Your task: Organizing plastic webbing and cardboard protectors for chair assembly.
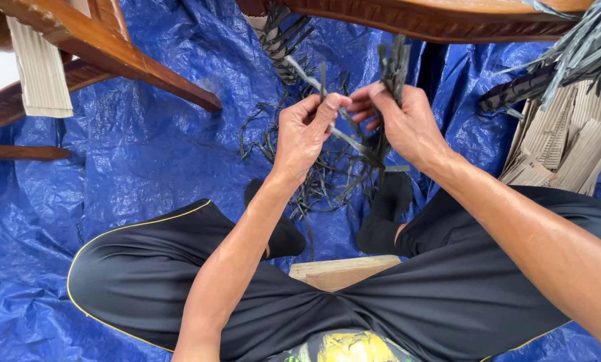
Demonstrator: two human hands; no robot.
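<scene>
Nearest you, your black trousers with yellow piping (179, 281) cover your crossed legs above a pale wooden block (340, 271). Your left hand (305, 134) pinches a thin dark grey strip (354, 139); your right hand (401, 121) grips a bunch of the same strips (394, 60). Loose strips (314, 181) lie just beyond your feet on the crumpled blue plastic tarp (146, 154).

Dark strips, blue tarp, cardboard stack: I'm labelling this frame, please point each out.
dark strips (393, 62): head view, bundle above right hand.
blue tarp (146, 154): head view, bare wrinkled area.
cardboard stack (568, 144): head view, ribbed top sheet.
</scene>
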